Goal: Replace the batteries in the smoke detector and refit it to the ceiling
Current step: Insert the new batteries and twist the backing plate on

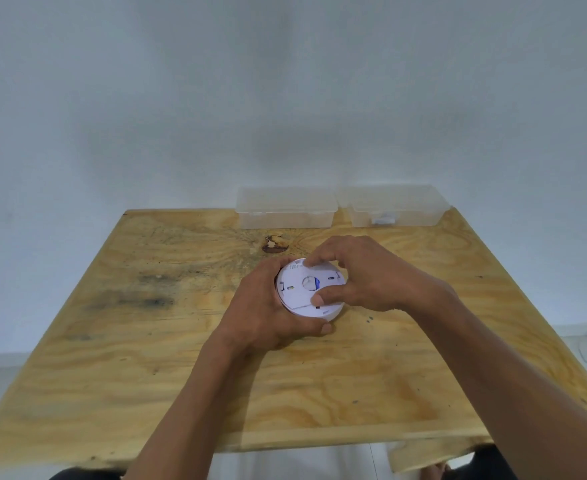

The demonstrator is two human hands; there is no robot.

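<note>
Round white smoke detector [307,289] held over the middle of the plywood tabletop [146,341], flat back side turned up toward the camera. Left hand [268,310] cupped around the detector's left and near rim, fingers curled under and out of sight, thumb [323,329] pressed along the near edge: clamped on the housing. Right hand [361,271] laid over from the right, index fingertip [311,261] on the far rim, thumb tip [320,299] pressed on the back plate just near of the centre, remaining fingers bent over the right rim; fingers spread but closed onto the detector as well. Between the two right fingertips, a small round recess [311,283] with a blue patch at its right edge. Left of the thumb tip, a small slot and moulded marks on the plate, too blurred to read. Cannot tell whether the detector's underside touches the tabletop or hangs just above it.

Beyond the fingers, at the far edge of the tabletop, two clear plastic boxes side by side against the pale wall: left box [285,207] and right box [394,206], the right one with a small pale item inside, unclear. Between the far fingertip and the left box, a dark knot [275,244] in the wood grain. Well left of the left hand, dark stains [146,299] on the plywood.
</note>
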